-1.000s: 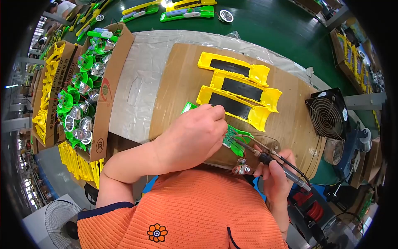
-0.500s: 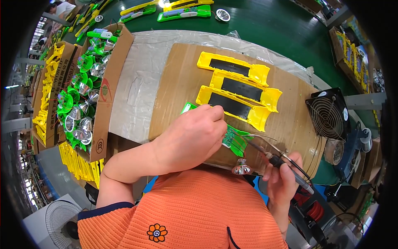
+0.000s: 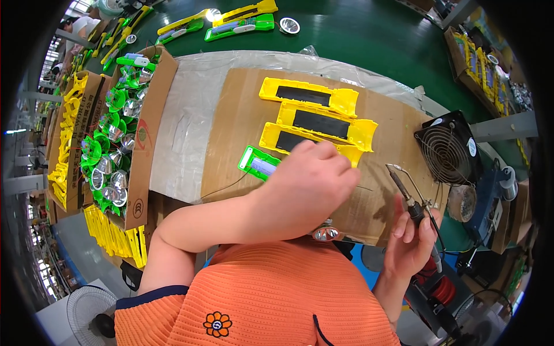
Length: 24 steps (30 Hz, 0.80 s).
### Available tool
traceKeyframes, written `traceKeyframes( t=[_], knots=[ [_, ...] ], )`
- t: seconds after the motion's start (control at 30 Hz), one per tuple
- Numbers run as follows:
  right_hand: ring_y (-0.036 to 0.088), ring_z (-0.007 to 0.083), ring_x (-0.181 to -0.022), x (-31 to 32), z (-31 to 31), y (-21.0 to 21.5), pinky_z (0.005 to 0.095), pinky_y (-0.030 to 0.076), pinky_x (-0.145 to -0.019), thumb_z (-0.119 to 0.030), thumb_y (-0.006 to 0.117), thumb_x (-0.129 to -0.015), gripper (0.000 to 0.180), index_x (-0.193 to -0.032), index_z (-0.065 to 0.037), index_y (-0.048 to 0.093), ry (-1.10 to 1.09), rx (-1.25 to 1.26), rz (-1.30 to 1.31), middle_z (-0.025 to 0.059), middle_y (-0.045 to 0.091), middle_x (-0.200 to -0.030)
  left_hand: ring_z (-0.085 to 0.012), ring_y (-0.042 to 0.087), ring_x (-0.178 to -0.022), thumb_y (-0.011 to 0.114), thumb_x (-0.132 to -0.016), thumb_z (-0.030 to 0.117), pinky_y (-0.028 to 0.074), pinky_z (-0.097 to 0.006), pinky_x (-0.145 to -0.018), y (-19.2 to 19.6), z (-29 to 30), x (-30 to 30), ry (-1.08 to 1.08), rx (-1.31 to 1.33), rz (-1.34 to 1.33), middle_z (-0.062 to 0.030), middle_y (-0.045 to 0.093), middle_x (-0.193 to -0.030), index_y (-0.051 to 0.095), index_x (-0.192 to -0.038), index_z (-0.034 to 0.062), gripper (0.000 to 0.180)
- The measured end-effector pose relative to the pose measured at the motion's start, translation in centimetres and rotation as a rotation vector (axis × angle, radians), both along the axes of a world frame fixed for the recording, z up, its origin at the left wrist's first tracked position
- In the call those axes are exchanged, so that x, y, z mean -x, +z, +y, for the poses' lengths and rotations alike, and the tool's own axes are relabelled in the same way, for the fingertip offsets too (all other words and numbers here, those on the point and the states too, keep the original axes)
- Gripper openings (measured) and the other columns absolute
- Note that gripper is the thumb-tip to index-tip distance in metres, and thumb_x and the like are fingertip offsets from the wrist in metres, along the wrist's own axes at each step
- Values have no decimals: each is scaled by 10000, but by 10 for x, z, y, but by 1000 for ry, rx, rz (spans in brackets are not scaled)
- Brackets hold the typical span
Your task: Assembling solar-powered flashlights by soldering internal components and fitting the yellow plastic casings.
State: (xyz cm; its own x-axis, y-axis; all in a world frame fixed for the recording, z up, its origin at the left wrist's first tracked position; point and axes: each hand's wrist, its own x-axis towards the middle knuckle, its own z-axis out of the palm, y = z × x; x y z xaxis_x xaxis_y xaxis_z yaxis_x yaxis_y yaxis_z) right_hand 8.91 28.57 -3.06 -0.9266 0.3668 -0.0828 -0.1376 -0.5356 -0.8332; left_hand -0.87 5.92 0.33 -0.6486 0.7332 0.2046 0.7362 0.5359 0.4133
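Observation:
My right hand [image 3: 408,239] grips a soldering iron [image 3: 414,212] with a bent metal tube beside its tip, which points up and away from the work. My left hand [image 3: 311,187] is closed, its fingers curled above the cardboard; what they pinch is hidden, though a thin wire shows near the fingertips. Under that hand lies a green flashlight housing [image 3: 249,161] with a pale purple cell in it, and a loose wire reaches left from it. A shiny reflector [image 3: 326,233] sits by the near edge, below my left hand. Behind my knuckles rest yellow housing halves [image 3: 346,102] with black inserts.
A cardboard box [image 3: 151,138] of green housings with reflectors stands left, with yellow parts [image 3: 69,144] beyond it. A black fan [image 3: 447,151] stands at the right. Further yellow and green flashlights [image 3: 239,27] lie on the green bench [image 3: 346,40].
My left hand has moved right, off the housing's middle and over its near right part. My right hand has drawn the soldering iron away to the right and turned its tip upward.

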Motion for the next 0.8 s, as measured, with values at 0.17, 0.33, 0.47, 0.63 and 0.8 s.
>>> traceKeyframes(
  t=[0.17,0.33,0.47,0.63,0.8],
  knots=[
    [495,143,-546,6,-3,-9,438,434,-897,-131,535,-949,104,-984,-75,454,20,-3,2,4,428,-587,-241,623,-868,718,-783,72,482,-366,-795,-6,0,6,44,-176,40,-48,674,-877,680,-954,79,175],
    [561,189,-590,28,-15,-9,435,523,-862,-122,577,-937,155,-1022,-45,471,206,-59,18,74,540,-678,-289,637,-940,724,-783,56,504,-398,-831,-4,-44,6,440,-203,119,-82,688,-896,705,-887,68,107],
    [625,238,-653,46,-31,-10,427,535,-821,-82,573,-946,146,-1022,-36,457,262,-61,-33,91,562,-703,-305,633,-1018,702,-796,55,505,-406,-863,-21,-56,4,541,-154,-6,-97,690,-929,711,-907,61,112],
    [604,214,-594,29,-14,-14,379,566,-627,-49,590,-920,164,-967,-24,435,356,-111,-70,109,571,-705,-271,631,-933,702,-814,64,514,-370,-804,-16,-47,9,324,-252,-281,-82,651,-939,713,-906,78,93],
    [597,201,-572,23,-5,-4,372,574,-611,-30,578,-911,157,-965,-20,431,356,-113,-121,116,574,-695,-273,608,-844,695,-815,55,500,-384,-743,-15,-47,27,192,-166,-269,-76,595,-843,703,-855,69,43]
  ],
)
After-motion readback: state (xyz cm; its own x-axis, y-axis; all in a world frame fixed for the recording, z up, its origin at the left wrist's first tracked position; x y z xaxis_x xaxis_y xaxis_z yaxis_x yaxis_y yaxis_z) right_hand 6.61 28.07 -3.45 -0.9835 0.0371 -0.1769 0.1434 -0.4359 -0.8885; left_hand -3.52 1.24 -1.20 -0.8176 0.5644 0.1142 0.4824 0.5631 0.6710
